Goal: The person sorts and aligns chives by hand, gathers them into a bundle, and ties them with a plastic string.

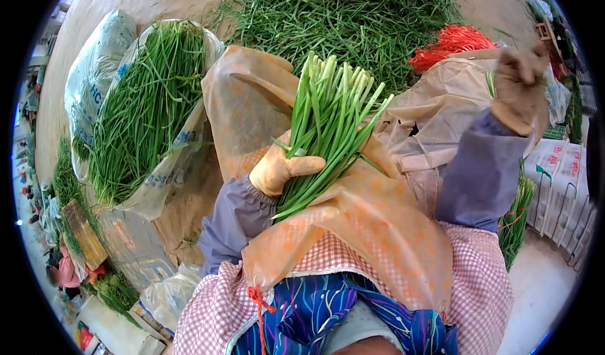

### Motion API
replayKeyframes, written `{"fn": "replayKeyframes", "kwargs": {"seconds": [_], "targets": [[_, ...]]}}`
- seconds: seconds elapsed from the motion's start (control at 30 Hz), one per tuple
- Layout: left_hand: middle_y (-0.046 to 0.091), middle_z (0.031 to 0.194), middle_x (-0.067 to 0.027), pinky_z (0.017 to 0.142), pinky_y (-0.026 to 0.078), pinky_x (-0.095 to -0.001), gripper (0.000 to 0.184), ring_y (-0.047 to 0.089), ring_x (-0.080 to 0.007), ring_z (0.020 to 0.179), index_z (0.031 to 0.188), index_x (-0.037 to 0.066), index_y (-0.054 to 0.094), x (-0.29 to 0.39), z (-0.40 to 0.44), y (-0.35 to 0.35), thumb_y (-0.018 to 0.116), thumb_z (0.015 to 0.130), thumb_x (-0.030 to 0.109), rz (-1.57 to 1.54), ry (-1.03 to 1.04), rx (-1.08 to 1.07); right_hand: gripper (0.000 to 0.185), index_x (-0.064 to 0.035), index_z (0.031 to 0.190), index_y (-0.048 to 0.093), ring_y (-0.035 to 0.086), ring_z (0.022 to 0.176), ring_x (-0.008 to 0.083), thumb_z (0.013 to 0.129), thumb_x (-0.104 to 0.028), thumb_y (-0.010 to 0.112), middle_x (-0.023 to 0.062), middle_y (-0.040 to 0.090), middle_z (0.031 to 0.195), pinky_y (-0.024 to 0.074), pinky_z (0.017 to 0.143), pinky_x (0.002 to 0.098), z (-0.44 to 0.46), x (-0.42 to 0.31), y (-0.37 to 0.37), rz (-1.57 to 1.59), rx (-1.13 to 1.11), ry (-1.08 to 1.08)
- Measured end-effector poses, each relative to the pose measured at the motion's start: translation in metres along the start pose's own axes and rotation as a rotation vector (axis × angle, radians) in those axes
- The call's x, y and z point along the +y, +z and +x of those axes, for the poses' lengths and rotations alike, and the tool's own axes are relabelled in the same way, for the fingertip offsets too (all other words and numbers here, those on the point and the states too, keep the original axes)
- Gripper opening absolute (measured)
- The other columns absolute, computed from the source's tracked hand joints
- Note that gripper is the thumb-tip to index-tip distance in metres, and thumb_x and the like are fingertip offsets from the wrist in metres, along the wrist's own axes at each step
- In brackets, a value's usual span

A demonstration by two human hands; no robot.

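Observation:
In a pale yellow glove, my left hand [283,167] grips a bunch of green stalks [328,115] across my lap, thumb over the front and pale cut ends pointing up. Under the bunch lies an orange-tinted translucent apron [359,223]. My right hand [522,81], in a brown glove, is raised at the upper right, away from the bunch; it is smeared by motion, and its fingers cannot be made out well. The nearest thing to it is a pile of red ties [450,45], to its left.
A large heap of loose green leaves [340,15] lies ahead. At left, an open plastic bag [211,43] holds long green stalks beside a filled bag [101,78]. White crates [561,172] stand at right, near another green bundle [518,219]. A person in pink [66,270] is far left.

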State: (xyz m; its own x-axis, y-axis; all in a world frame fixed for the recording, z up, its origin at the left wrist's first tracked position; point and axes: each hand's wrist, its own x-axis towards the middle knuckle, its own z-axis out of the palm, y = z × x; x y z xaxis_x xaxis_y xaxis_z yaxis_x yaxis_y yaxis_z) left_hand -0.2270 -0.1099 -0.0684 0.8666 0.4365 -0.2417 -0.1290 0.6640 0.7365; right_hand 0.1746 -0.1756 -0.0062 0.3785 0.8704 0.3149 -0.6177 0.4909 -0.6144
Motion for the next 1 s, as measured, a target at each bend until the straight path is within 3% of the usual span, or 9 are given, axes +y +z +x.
{"fn": "replayKeyframes", "kwargs": {"seconds": [0.1, 0.2, 0.37, 0.47, 0.5, 0.63, 0.77, 0.9, 1.0], "targets": [[0.058, 0.129, -0.0090, 0.100, 0.044, -0.0339, 0.064, 0.056, -0.0187, 0.115, 0.138, 0.002, 0.044, 0.007, 0.003, 0.004, 0.072, 0.080, 0.009, -0.053, -0.094, 0.022, 0.036, 0.0030, 0.124, 0.054, 0.057, 0.064, 0.0131, 0.093, -0.015, 0.059, 0.0006, 0.062, 0.078, 0.0516, 0.084, 0.0336, 0.004, -0.008, 0.017, -0.558, 0.088, 0.041], [0.058, 0.129, -0.0085, 0.099, 0.045, -0.0338, 0.064, 0.056, -0.0185, 0.115, 0.138, 0.002, 0.045, 0.004, 0.008, 0.000, 0.072, 0.081, 0.008, -0.142, -0.171, 0.023, 0.035, -0.0023, 0.120, 0.061, 0.064, 0.082, 0.0155, 0.093, -0.025, 0.061, 0.0079, 0.068, 0.093, 0.0492, 0.079, 0.0295, -0.018, 0.055, 0.065, -1.085, 0.019, 0.470], [0.059, 0.126, -0.0084, 0.098, 0.046, -0.0333, 0.061, 0.057, -0.0183, 0.113, 0.136, 0.002, 0.046, 0.000, 0.008, -0.005, 0.072, 0.081, 0.008, -0.152, -0.169, 0.021, 0.045, -0.0160, 0.121, 0.061, 0.057, 0.112, 0.0273, 0.080, -0.029, 0.073, 0.0093, 0.060, 0.119, 0.0416, 0.099, 0.0452, -0.052, 0.118, 0.107, -1.770, -0.627, -0.132], [0.060, 0.125, -0.0083, 0.097, 0.046, -0.0327, 0.058, 0.058, -0.0181, 0.111, 0.135, 0.002, 0.047, 0.000, 0.012, -0.004, 0.071, 0.083, 0.007, -0.095, -0.209, 0.015, 0.044, -0.0171, 0.115, 0.063, 0.052, 0.119, 0.0291, 0.075, -0.031, 0.074, 0.0079, 0.058, 0.121, 0.0250, 0.110, 0.0528, -0.050, 0.135, 0.117, -2.054, -0.700, -0.236], [0.060, 0.124, -0.0083, 0.097, 0.046, -0.0327, 0.057, 0.058, -0.0182, 0.110, 0.135, 0.002, 0.047, 0.000, 0.013, -0.004, 0.070, 0.083, 0.007, -0.105, -0.185, 0.000, 0.042, -0.0180, 0.113, 0.063, 0.049, 0.121, 0.0274, 0.074, -0.031, 0.073, 0.0065, 0.057, 0.123, 0.0142, 0.113, 0.0536, -0.050, 0.138, 0.114, -2.012, -0.704, -0.273], [0.060, 0.123, -0.0084, 0.097, 0.047, -0.0327, 0.054, 0.059, -0.0184, 0.109, 0.133, 0.001, 0.048, -0.005, 0.011, -0.002, 0.068, 0.083, 0.005, -0.132, -0.145, 0.006, 0.037, -0.0177, 0.111, 0.063, 0.050, 0.120, 0.0293, 0.077, -0.029, 0.069, 0.0045, 0.059, 0.117, 0.0176, 0.112, 0.0542, -0.048, 0.132, 0.124, -2.030, -0.889, 0.052], [0.060, 0.122, -0.0082, 0.097, 0.046, -0.0323, 0.052, 0.058, -0.0177, 0.109, 0.132, 0.002, 0.048, 0.000, 0.009, 0.000, 0.066, 0.083, 0.003, -0.108, -0.157, 0.024, 0.032, -0.0159, 0.107, 0.064, 0.053, 0.119, 0.0270, 0.076, -0.022, 0.071, 0.0041, 0.061, 0.115, 0.0256, 0.109, 0.0546, -0.052, 0.150, 0.112, -1.900, -0.969, 0.013], [0.059, 0.124, -0.0070, 0.097, 0.046, -0.0314, 0.059, 0.058, -0.0172, 0.110, 0.135, 0.003, 0.046, -0.001, 0.006, -0.006, 0.070, 0.081, 0.005, -0.120, -0.193, 0.029, 0.017, -0.0097, 0.097, 0.066, 0.065, 0.091, 0.0233, 0.080, -0.013, 0.070, 0.0019, 0.067, 0.089, 0.0489, 0.091, 0.0429, -0.055, 0.161, 0.098, -1.621, -0.733, -0.222], [0.058, 0.127, -0.0083, 0.099, 0.044, -0.0325, 0.065, 0.057, -0.0185, 0.113, 0.138, 0.002, 0.044, -0.002, 0.007, -0.002, 0.073, 0.080, 0.006, -0.147, -0.185, 0.025, 0.013, -0.0060, 0.092, 0.066, 0.067, 0.079, 0.0184, 0.089, -0.019, 0.067, 0.0024, 0.066, 0.082, 0.0539, 0.078, 0.0371, -0.065, 0.160, 0.095, -1.095, -0.137, 0.267]]}}
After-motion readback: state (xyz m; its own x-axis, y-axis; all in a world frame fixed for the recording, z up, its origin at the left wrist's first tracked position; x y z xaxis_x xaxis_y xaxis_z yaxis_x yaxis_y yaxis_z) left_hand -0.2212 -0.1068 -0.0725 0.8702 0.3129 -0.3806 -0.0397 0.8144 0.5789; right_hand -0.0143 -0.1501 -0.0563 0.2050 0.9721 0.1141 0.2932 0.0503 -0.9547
